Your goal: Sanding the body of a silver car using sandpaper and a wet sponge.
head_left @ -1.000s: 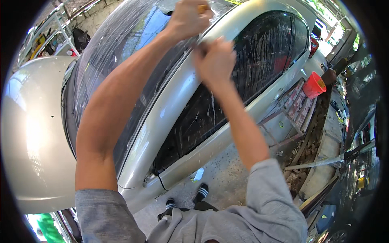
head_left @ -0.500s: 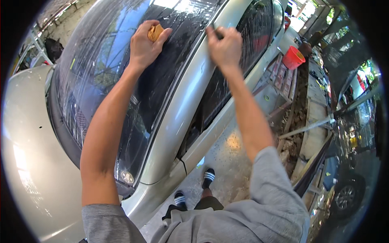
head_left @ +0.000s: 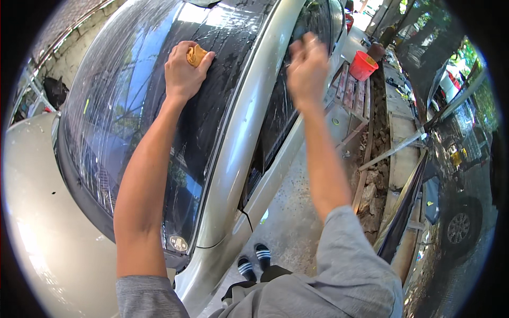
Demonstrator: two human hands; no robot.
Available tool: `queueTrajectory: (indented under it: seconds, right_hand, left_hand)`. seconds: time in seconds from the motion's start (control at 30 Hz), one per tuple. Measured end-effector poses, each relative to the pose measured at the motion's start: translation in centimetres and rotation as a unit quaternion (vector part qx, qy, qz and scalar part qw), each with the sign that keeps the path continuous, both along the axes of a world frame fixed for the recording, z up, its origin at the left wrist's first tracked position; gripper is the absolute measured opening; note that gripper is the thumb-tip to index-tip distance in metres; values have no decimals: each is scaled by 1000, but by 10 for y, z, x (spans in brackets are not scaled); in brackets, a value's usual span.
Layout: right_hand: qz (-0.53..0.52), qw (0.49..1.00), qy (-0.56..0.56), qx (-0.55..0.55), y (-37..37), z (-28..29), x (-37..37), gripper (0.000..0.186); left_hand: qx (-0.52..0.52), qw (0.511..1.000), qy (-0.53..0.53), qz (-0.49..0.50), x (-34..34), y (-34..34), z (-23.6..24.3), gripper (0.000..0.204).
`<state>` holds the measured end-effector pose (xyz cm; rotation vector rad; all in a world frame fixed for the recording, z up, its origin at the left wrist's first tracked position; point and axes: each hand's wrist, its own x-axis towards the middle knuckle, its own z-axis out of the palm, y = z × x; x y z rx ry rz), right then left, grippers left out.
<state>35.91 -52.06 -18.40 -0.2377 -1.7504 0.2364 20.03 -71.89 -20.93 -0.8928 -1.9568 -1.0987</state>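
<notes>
My left hand point(head_left: 183, 74) grips a crumpled orange-tan sponge or cloth point(head_left: 196, 55), resting against the wet windshield point(head_left: 132, 106) of a silver car, its dark glass streaked with water. My right hand point(head_left: 308, 69) is raised at the right, over the silver roof pillar point(head_left: 249, 122) and the dark side window point(head_left: 270, 140); motion smears its fingers, so I cannot make out whether it holds anything.
The curved hood point(head_left: 47, 222) fills the lower left. At the right, a red bucket point(head_left: 361, 69) sits on a slatted wooden bench point(head_left: 352, 90), beside rubble point(head_left: 374, 196), a metal pole point(head_left: 392, 151) and a vehicle wheel point(head_left: 457, 228). My feet in striped slides point(head_left: 262, 254) stand on concrete.
My left hand has come down and left from high on the windshield onto its middle. My right hand has shifted rightward, over the side window. The view has swung, bringing the wheel into sight.
</notes>
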Motion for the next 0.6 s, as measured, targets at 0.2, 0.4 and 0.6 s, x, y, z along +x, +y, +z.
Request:
queueTrajectory:
  seconds: [0.2, 0.4, 0.6]
  right_hand:
    - [235, 934, -260, -67, -132, -117, 75, 60]
    - [120, 976, -150, -100, 6, -43, -44, 67]
    - [208, 947, -240, -45, -125, -134, 73, 69]
  left_hand:
    - [9, 1000, -3, -15, 5, 0, -4, 41]
    - [6, 1000, -12, -21, 3, 18, -8, 39]
    - [-13, 999, 25, -13, -6, 6, -1, 35]
